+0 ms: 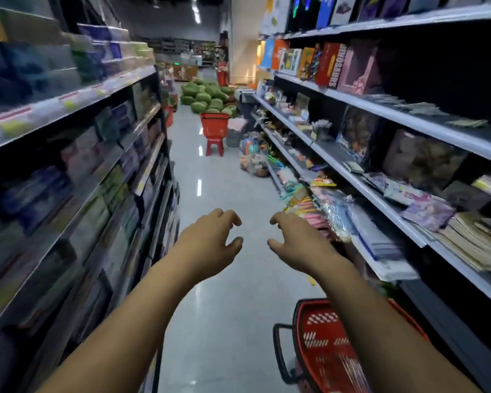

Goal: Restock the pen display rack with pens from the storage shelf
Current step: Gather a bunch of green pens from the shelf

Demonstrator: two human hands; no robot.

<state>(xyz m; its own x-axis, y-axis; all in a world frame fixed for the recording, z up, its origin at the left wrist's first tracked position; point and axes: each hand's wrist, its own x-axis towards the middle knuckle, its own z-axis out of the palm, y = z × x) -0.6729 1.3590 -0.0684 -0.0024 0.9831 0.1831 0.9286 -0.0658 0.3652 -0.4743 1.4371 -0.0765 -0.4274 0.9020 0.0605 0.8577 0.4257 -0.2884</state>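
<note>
Both hands are hanging out in front of the person mid-aisle, and neither one is carrying anything. The left hand (210,245) and the right hand (298,242) are sitting side by side, backs up, fingers loosely curled like claws, thumbs pointing toward each other with a gap of bare floor (210,321) showing between them. Just under the right forearm a red basket (323,336) is standing on the floor, close to the right-side shelving (408,123); what's in it isn't clear. No pen rack is showing up plainly anywhere, honestly. Best guess: the stationery-looking stuff is all lying along that right-side shelving, ahead and to the right of the hands. Farther down on a middle shelf a clump of dark upright sticks (321,129) is poking up that could be pens, but it's too small to tell. So the right hand is sitting nearer to that side, and the next move is probably going to be a walk forward and a reach to the right, not left. The left-side shelving (68,103) is smearing into blur, mostly boxes. Way down the aisle another basket (214,124) is perching on a red stool.
</note>
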